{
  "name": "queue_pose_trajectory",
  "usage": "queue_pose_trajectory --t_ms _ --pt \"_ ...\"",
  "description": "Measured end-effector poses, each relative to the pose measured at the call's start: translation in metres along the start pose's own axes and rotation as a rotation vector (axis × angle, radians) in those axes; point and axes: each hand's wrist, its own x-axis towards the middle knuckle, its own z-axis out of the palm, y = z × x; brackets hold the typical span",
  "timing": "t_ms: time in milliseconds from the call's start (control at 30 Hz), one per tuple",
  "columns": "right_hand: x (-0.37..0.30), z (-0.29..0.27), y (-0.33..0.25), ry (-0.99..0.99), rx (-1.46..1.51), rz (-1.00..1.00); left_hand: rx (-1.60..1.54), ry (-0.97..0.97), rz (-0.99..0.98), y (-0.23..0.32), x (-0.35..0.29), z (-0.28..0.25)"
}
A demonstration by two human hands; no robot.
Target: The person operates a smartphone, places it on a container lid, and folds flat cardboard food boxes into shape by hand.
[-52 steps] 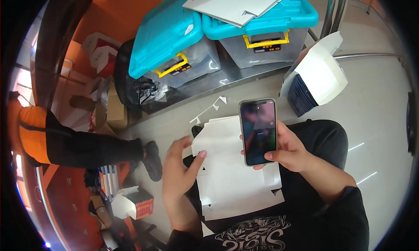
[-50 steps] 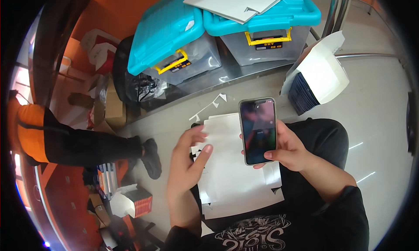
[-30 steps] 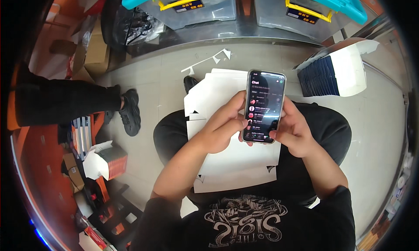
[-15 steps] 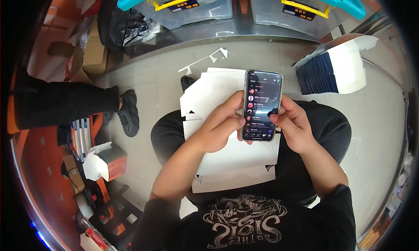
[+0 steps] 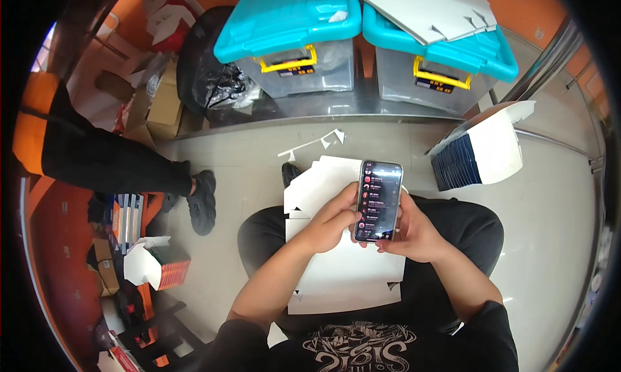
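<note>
A smartphone (image 5: 380,200) in a clear case shows a dark list screen. My left hand (image 5: 333,222) grips its left side, thumb along the edge. Around the lower right side my right hand (image 5: 417,233) is closed, its thumb near the bottom of the screen. Beneath the phone, white die-cut cardboard sheets (image 5: 346,278) lie across my lap, partly covered by my hands.
Two clear bins with turquoise lids (image 5: 291,19) stand ahead, white card sheets (image 5: 427,10) on the right one. A stack of folded cartons (image 5: 475,152) is at right, a smaller stack (image 5: 158,266) at left. Another person's leg (image 5: 110,145) extends from the left. A paper offcut (image 5: 317,144) lies on the floor.
The view has tilted up, bringing the bin lids into sight. The list on the phone has scrolled, and my right thumb has moved down from mid-screen to near its bottom edge.
</note>
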Motion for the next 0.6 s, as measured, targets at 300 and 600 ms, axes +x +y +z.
queue_pose_trajectory --t_ms 300,600 --pt "0.002 0.0 0.011 0.031 0.08 -0.027 0.116 -0.015 -0.03 0.007 -0.003 -0.003" --pt "0.001 0.001 0.006 0.047 -0.03 -0.014 0.098 0.032 0.052 -0.006 -0.001 -0.003"
